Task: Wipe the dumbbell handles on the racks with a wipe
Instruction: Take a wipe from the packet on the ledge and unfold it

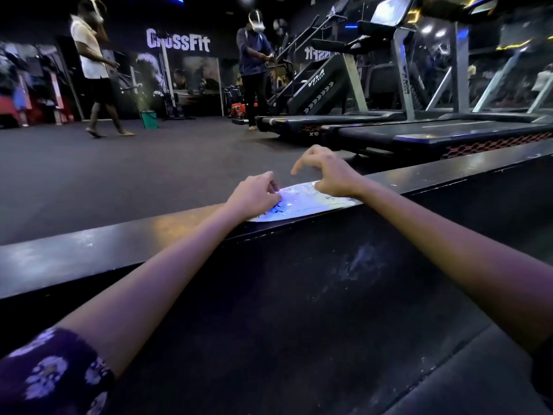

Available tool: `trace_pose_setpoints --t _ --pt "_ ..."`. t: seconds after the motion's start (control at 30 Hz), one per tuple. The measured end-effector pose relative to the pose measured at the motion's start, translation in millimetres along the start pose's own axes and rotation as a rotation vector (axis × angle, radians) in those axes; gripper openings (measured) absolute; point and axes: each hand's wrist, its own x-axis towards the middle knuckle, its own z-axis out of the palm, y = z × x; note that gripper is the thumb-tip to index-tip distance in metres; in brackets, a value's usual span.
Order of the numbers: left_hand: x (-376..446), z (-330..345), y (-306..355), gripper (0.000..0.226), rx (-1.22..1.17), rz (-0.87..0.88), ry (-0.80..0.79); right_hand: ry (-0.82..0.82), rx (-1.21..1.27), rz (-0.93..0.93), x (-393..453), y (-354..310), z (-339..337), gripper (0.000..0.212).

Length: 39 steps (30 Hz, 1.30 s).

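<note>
2 hands [254,194] [329,175], fingers curled, on wipe packet [302,202] atop ledge [89,247].

A gym: treadmills [419,127], stair machine [317,85], "CrossFit" wall lettering [178,40].

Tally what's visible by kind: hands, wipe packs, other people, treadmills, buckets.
Hands: 2, left hand, right hand
Wipe pack: 1
Other people: 2, white shirt, dark shirt
Treadmills: 2, near, far
Green bucket: 1
Total: 8
</note>
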Motion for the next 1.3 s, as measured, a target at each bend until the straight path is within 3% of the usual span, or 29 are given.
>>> trace_pose_setpoints --t 0.07,0.17,0.23,0.37,0.43,0.53,0.63,0.7,0.87,1.03,1.2,1.3 --pt "-1.3 3.9 -0.8 0.010 -0.039 -0.006 0.042 -0.081 -0.003 -0.070 -0.1 -7.9 -2.7 0.044" --pt "-1.1 7.6 -0.6 0.014 -0.065 -0.010 0.067 -0.131 0.011 -0.029 4.8 -19.9 -2.7 0.017" --pt "-0.7 9.6 -0.9 0.017 -0.086 -0.004 0.063 -0.155 -0.091 -0.006 10.5 -26.7 -3.1 0.024" --pt "0.7 12.4 -3.3 0.019 -0.111 0.010 0.071 -0.281 -0.356 -0.068 20.0 -42.9 -0.6 0.013" --pt "1.1 12.7 -4.5 0.019 -0.120 0.006 0.093 -0.261 -0.442 -0.072 23.3 -52.1 0.7 0.010" --pt "-0.2 11.7 -3.5 0.018 -0.122 -0.004 0.100 -0.205 -0.541 -0.044 23.9 -58.1 0.4 0.023" --pt "-2.6 11.1 -2.5 0.018 -0.135 0.034 0.089 -0.238 -0.573 -0.049 23.7 -57.1 -1.6 0.006" --pt "-2.7 10.9 -3.4 0.018 -0.151 0.056 0.092 -0.288 -0.556 -0.030 23.4 -58.8 -3.0 0.019" --pt "-1.1 9.9 -2.9 0.022 -0.178 -0.011 0.095 -0.224 -0.534 -0.067 22.3 -60.6 1.2 0.003" --pt "-2.7 9.1 -0.8 0.023 -0.215 -0.017 0.102 -0.179 -0.620 -0.163 16.3 -60.2 8.0 0.015" --pt "-3.1 7.6 -1.5 0.024 -0.222 -0.012 0.097 -0.161 -0.658 -0.171 15.8 -59.5 14.7 0.011" --pt "-2.6 8.7 -1.3 0.025 -0.204 -0.017 0.100 -0.163 -0.694 -0.148 17.4 -65.9 20.1 0.032"
